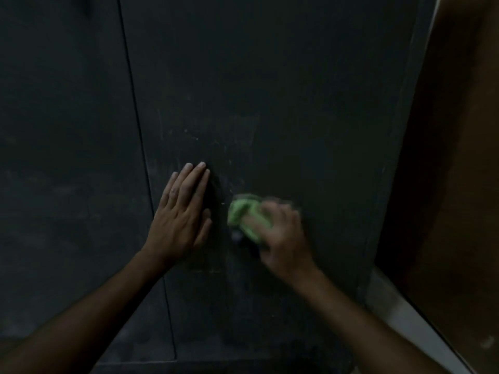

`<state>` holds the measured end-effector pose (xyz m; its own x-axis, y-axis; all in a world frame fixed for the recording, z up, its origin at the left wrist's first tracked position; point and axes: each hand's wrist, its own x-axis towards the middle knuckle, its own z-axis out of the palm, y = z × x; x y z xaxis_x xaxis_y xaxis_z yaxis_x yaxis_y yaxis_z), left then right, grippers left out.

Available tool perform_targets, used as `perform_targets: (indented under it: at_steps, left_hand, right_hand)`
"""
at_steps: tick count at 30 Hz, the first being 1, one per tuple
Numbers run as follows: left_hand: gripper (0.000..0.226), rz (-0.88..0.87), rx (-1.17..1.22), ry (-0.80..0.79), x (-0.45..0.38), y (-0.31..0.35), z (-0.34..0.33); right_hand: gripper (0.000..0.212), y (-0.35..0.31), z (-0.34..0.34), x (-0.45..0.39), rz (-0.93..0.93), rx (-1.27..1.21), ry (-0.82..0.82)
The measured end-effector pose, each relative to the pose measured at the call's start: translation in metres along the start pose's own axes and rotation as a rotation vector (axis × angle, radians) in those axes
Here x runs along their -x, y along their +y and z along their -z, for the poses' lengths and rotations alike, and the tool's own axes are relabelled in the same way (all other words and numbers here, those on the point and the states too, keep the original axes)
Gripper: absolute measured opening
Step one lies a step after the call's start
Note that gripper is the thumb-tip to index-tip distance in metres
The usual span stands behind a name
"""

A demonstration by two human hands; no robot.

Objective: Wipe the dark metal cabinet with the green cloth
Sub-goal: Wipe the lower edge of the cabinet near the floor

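The green cloth [247, 218] is bunched against the dark metal cabinet [270, 90], low on its door, gripped by the blurred right hand [280, 233]. Just beside it, the left hand [182, 213] rests flat on the door, fingers straight.

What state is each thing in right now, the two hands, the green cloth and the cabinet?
left hand: open, fingers straight, flat against the cabinet door
right hand: holds the bunched cloth against the door, motion-blurred
green cloth: crumpled, pressed on the door, partly under the right hand
dark metal cabinet: doors shut, faint smears and specks on the surface
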<state>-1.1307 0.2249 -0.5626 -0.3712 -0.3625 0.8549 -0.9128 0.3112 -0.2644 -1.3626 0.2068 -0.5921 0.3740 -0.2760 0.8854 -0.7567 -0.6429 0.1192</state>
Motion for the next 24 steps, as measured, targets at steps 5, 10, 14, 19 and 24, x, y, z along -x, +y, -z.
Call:
perform_targets:
  at_steps: [5,10,14,19,24]
  left_hand:
    - [0.068,0.04,0.016,0.002,-0.006,-0.008,0.005]
    - [0.071,0.071,0.024,0.027,-0.013,-0.011,0.012]
    - [0.073,0.112,0.011,0.059,-0.018,-0.014,0.015]
    - [0.073,0.122,0.029,0.051,-0.019,-0.014,0.013]
    - [0.073,0.138,0.047,0.07,-0.021,-0.015,0.013]
  right_hand:
    - [0.044,-0.001,0.009,-0.007,0.114,0.083,-0.113]
    - [0.049,0.012,0.038,-0.103,-0.299,0.013,0.267]
    - [0.032,-0.002,0.031,-0.042,0.41,0.18,-0.152]
    - [0.046,0.037,0.063,-0.132,-0.048,0.144,0.184]
    - [0.044,0.005,0.038,-0.12,0.19,0.144,0.067]
